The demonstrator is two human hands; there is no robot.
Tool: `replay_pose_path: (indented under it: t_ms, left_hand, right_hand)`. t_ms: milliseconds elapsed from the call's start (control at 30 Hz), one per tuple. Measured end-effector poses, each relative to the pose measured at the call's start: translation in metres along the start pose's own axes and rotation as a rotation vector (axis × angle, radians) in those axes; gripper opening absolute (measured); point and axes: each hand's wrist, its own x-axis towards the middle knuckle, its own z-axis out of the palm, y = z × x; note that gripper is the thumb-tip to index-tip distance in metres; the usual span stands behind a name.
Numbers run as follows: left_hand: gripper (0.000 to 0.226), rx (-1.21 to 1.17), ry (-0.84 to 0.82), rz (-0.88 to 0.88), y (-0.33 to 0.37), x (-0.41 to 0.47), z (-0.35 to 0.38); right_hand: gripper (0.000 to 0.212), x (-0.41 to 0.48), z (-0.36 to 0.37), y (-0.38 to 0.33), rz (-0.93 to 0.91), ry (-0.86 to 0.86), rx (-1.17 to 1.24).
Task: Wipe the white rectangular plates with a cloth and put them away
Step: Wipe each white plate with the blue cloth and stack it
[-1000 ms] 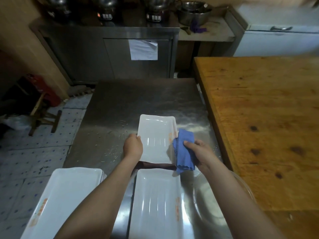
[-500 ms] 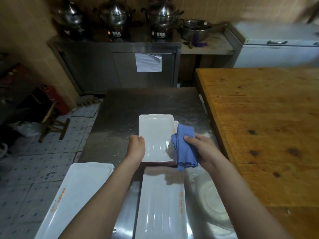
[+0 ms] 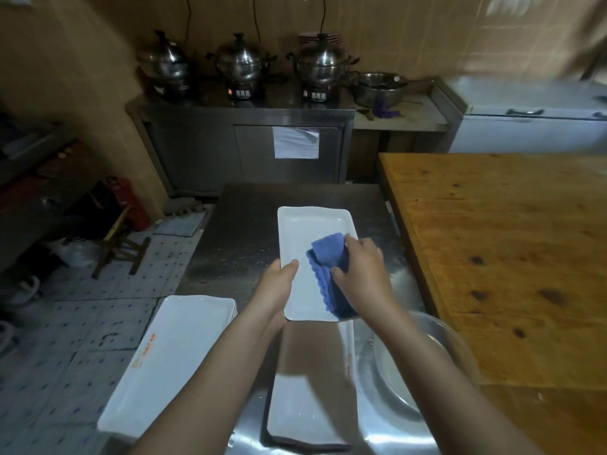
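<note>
Since a second ago the blue cloth (image 3: pixel 328 257) has slid off the right rim and onto the face of the plate (image 3: pixel 305 231) I am wiping, and my view has tipped up a little.

Far left, a stack of plates (image 3: pixel 170 356) sits close to the left edge of the steel tabletop (image 3: pixel 243 224). My left hand (image 3: pixel 277 287) grips the plate by its left rim, thumb on top, the fingers beneath it out of sight. The plate looks lifted clear of the tabletop, its near end over a lower plate (image 3: pixel 308 405). My right hand (image 3: pixel 361 270) is curled round the folded cloth and presses it onto the plate's right half. Further right stands a metal bowl (image 3: pixel 427 372), then the wooden table (image 3: pixel 509 257).

My worry is the one-sided hold. Pressing down on the right, away from my grip, could lever the plate out from under my thumb, more so if the glaze is wet. It would land on the lower plate and might chip both. My left elbow also passes near the stack and could nudge it toward the edge.
</note>
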Motion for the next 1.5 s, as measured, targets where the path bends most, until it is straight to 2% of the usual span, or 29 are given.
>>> replay_pose_path:
  t_ms: [67, 100, 167, 200, 267, 333, 500, 633, 833, 1067, 1133, 1300, 1400, 1500]
  left_hand:
    - [0.013, -0.038, -0.004, -0.013, 0.003, -0.012, 0.001]
    - [0.013, -0.065, -0.007, -0.012, 0.005, -0.018, 0.003]
    - [0.012, -0.101, 0.005, 0.004, 0.008, -0.027, 0.005]
    - [0.013, -0.102, 0.015, 0.015, 0.010, -0.031, 0.005]
    - [0.014, -0.096, 0.026, 0.040, 0.012, -0.038, 0.005]
    - [0.016, -0.091, 0.028, 0.066, 0.013, -0.043, 0.008]
    - [0.024, -0.071, 0.016, 0.125, 0.010, -0.055, 0.022]
    - [0.030, -0.053, 0.053, 0.095, 0.015, -0.057, 0.015]
    - [0.032, -0.056, 0.063, 0.094, 0.024, -0.062, 0.015]
    - [0.035, -0.062, 0.012, 0.101, 0.017, -0.076, 0.021]
    - [0.037, -0.044, 0.048, 0.100, 0.018, -0.076, 0.015]
    - [0.038, 0.001, 0.091, 0.055, 0.014, -0.077, 0.009]
    - [0.039, -0.037, 0.059, 0.096, 0.012, -0.081, 0.017]
    - [0.039, -0.034, 0.022, 0.124, 0.010, -0.083, 0.028]
  right_hand:
    - [0.057, -0.007, -0.002, 0.001, -0.037, 0.063, -0.123]
    - [0.062, -0.010, -0.003, 0.002, -0.122, 0.043, -0.262]
    - [0.066, -0.016, -0.007, 0.009, -0.323, -0.091, -0.488]
    - [0.063, -0.019, -0.010, 0.012, -0.353, -0.177, -0.487]
    - [0.058, -0.029, -0.014, 0.018, -0.351, -0.264, -0.421]
    - [0.058, -0.037, -0.011, 0.018, -0.382, -0.255, -0.389]
    - [0.058, -0.023, -0.010, 0.004, -0.375, -0.170, -0.510]
    - [0.056, -0.018, -0.036, 0.015, -0.307, -0.191, -0.605]
    - [0.057, -0.060, -0.039, 0.017, -0.336, -0.308, -0.460]
    - [0.056, -0.036, -0.044, 0.015, -0.240, -0.179, -0.538]
    - [0.058, -0.053, -0.041, 0.019, -0.286, -0.196, -0.545]
    - [0.056, -0.077, -0.030, 0.009, -0.457, -0.328, -0.371]
    - [0.055, -0.063, -0.027, -0.006, -0.534, -0.255, -0.319]
    - [0.054, -0.032, -0.022, -0.018, -0.493, -0.172, -0.320]
